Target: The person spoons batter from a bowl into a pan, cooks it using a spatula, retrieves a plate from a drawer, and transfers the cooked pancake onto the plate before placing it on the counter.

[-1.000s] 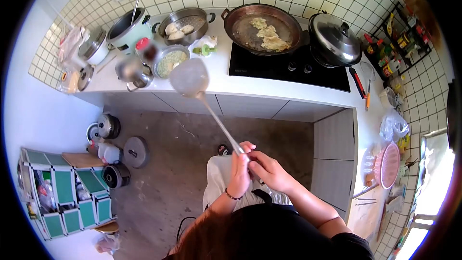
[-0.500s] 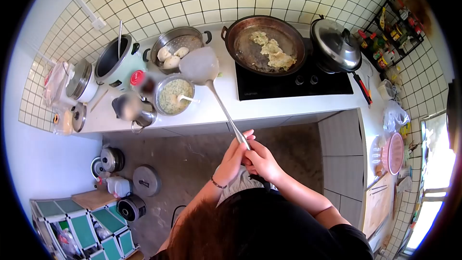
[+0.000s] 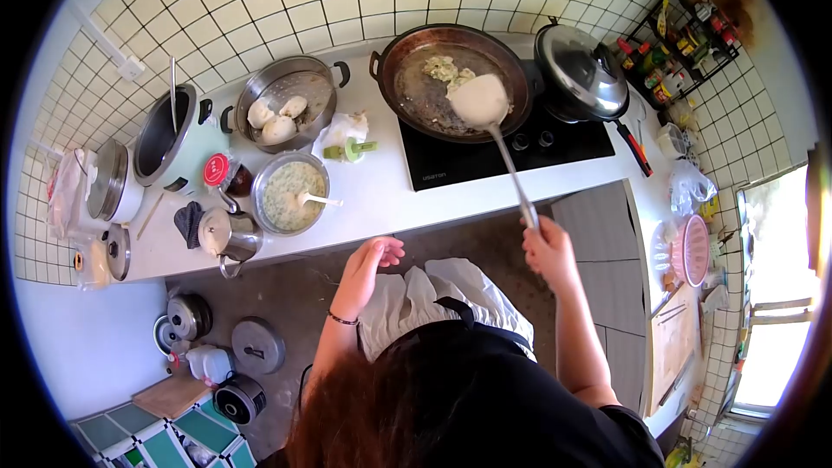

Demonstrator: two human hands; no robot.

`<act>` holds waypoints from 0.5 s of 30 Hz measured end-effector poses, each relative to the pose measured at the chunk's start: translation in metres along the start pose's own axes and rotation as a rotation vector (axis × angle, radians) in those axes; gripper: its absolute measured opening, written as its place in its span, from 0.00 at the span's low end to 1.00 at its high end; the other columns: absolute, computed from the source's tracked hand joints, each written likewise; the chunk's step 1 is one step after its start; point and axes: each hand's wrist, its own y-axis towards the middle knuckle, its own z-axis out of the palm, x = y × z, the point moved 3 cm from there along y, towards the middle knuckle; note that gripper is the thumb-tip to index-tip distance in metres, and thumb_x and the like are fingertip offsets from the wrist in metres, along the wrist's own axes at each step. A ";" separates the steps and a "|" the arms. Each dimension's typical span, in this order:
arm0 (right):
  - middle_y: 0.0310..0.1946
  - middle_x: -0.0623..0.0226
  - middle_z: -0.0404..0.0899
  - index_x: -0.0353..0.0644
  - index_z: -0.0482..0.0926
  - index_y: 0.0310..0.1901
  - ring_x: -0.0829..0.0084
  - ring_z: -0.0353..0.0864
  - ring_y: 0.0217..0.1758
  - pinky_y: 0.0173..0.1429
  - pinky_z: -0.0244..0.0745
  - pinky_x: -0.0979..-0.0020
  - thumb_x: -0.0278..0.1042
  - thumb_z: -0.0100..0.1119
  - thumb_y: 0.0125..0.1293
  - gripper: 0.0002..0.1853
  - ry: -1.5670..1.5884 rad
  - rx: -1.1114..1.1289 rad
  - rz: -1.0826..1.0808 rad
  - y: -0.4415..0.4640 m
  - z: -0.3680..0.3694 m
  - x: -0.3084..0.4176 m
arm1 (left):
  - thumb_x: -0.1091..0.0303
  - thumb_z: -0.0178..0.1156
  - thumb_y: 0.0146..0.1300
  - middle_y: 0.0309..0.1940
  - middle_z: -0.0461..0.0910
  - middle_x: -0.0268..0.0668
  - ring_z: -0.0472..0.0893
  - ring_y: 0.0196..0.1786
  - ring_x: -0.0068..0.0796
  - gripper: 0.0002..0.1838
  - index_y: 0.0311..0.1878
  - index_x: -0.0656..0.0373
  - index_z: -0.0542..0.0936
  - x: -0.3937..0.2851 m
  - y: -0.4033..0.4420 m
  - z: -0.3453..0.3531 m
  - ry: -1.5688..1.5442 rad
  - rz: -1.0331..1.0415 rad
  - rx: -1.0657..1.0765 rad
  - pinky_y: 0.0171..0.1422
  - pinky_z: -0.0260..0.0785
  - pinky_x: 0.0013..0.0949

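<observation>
The nearest part, a black top (image 3: 511, 399) with long hair over it, ran off the bottom edge, and the hair hid most of the left upper arm. Just ahead, toward seven o'clock from the middle of the view, the left hand (image 3: 369, 267) hung over pale cloth (image 3: 446, 295), its fingers loosely bent, part spread and gripping nothing. Toward four o'clock, the right hand (image 3: 549, 253) was wrapped tightly around the handle of a metal spatula (image 3: 482, 106); the fist covered the handle's end.

Farther out, at nine o'clock, a bowl (image 3: 322, 198) of green-flecked mixture stood on the counter (image 3: 381, 199), a white spoon (image 3: 321, 199) leaning in it, its tip sunk from sight.

Toward one o'clock, the spatula's blade lay over the wide brown pan (image 3: 381, 87), masking some of the pale yellow food (image 3: 440, 68); whether metal touched food could not be told. The pan hid part of the black cooktop (image 3: 442, 165). Near two o'clock, a domed lid (image 3: 576, 65) concealed its pan's contents.

At ten o'clock, a steamer pot (image 3: 316, 87) held white, rounded pieces (image 3: 277, 129). Farthest, toward two o'clock, bottles on a dark rack (image 3: 685, 43) were crowded, their labels unreadable.
</observation>
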 end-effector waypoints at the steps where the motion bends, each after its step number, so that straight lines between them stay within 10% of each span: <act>1: 0.19 0.75 0.68 0.38 0.74 0.39 0.85 0.64 0.16 0.18 0.58 0.80 0.31 0.53 0.63 0.07 -0.065 -0.043 -0.032 0.010 -0.012 0.007 | 0.57 0.38 0.72 0.37 0.78 0.35 0.75 0.39 0.21 0.21 0.45 0.64 0.76 0.000 0.004 -0.005 0.012 -0.013 -0.001 0.47 0.66 0.24; 6: 0.22 0.63 0.75 0.44 0.69 0.54 0.75 0.74 0.22 0.27 0.69 0.73 0.33 0.58 0.60 0.20 -0.556 -0.216 -0.164 0.064 -0.070 0.058 | 0.61 0.42 0.72 0.33 0.78 0.33 0.73 0.36 0.19 0.17 0.41 0.64 0.77 -0.007 0.026 -0.019 0.037 -0.022 -0.056 0.45 0.65 0.23; 15: 0.21 0.63 0.78 0.38 0.75 0.49 0.74 0.78 0.22 0.28 0.71 0.71 0.34 0.57 0.59 0.17 -0.943 0.008 -0.159 0.209 -0.140 0.131 | 0.64 0.44 0.71 0.31 0.76 0.33 0.73 0.35 0.19 0.15 0.40 0.65 0.77 -0.030 0.067 0.014 -0.006 0.019 -0.192 0.44 0.65 0.23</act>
